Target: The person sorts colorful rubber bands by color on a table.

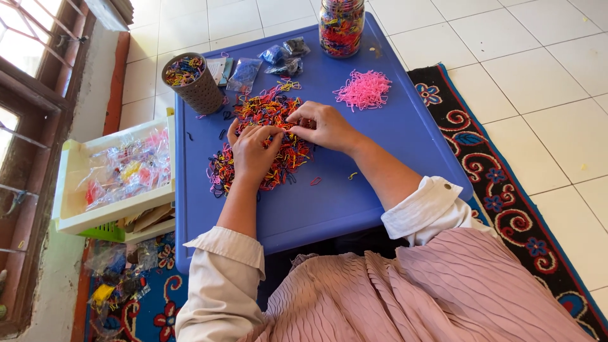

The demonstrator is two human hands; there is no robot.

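Hands: left (252, 152), right (320, 125) palm-down, fingers bent, on band pile (266, 142).

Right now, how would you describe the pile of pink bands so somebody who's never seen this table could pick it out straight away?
Start at the blue table and look to its far side, near the glass jar of mixed bands. Just in front of the jar lies the pink pile, apart from the big heap under the left hand and right hand. It alone is a single colour; the heap is mixed.
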